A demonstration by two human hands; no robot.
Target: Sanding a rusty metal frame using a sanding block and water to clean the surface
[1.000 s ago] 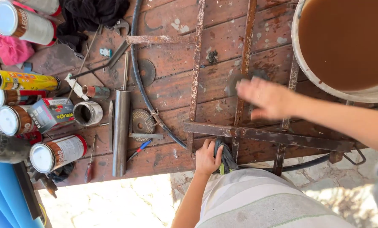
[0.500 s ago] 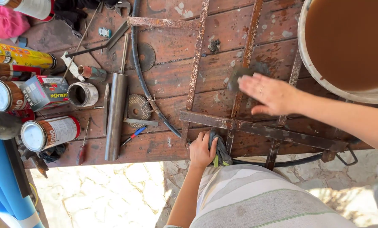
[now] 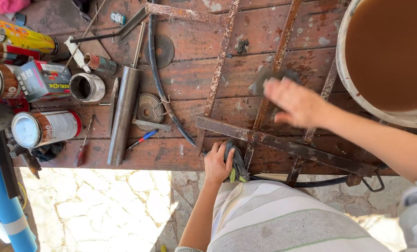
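Note:
A rusty metal frame point(image 3: 283, 144) lies across the red-brown wooden table point(image 3: 189, 79). My right hand point(image 3: 294, 102) is blurred with motion and presses a dark abrasive pad point(image 3: 270, 77) onto one of the frame's upright bars. At the table's near edge my left hand point(image 3: 216, 163) grips a grey cloth with yellow marks point(image 3: 238, 165), right against the frame's lower crossbar. My striped shirt fills the bottom of the view.
A white bucket point(image 3: 346, 79) of brown liquid stands at the right. Left of the frame lie a black hose point(image 3: 158, 88), a steel tube point(image 3: 123, 116), two grinding discs point(image 3: 150, 108), a red screwdriver point(image 3: 82, 150), paint cans point(image 3: 45, 128) and a yellow spray can point(image 3: 17, 35).
My right hand has shifted slightly back and forth over the same bar. The left hand stays at the frame's corner with the cloth. The view has dropped a little towards me.

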